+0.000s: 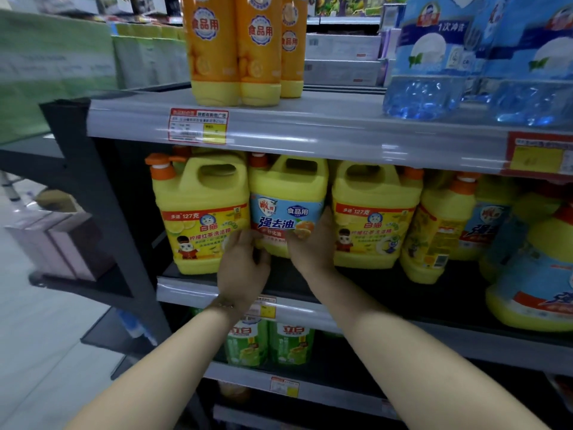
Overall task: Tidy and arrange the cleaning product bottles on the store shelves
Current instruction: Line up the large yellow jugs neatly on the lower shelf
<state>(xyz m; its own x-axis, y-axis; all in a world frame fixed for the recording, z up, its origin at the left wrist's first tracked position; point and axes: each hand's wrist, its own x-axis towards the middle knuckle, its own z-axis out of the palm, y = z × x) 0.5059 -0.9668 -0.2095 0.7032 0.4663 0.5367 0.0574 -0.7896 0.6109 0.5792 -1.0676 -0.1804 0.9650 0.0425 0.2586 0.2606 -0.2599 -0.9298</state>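
Head view: The middle jug (286, 206) stands on the shelf (403, 293), tight between the left jug (201, 212) and the right jug (372, 212). The left hand (243, 268) curls round its low left corner, with the thumb near the bottom edge. The right hand (311, 243) lies flat on its right side, fingers fairly straight and pointing up, pressing in. So the jug is squeezed between both hands.

I think the step is to set this jug straight in its row. It is best to hold it low like this and slide it, not tip it, because it looks heavy. Go slow, as the gaps are small and a bump could push a neighbour crooked.

The jug is upright, so its long side runs up and down. Its handle is on top, and its blue label faces out to the person
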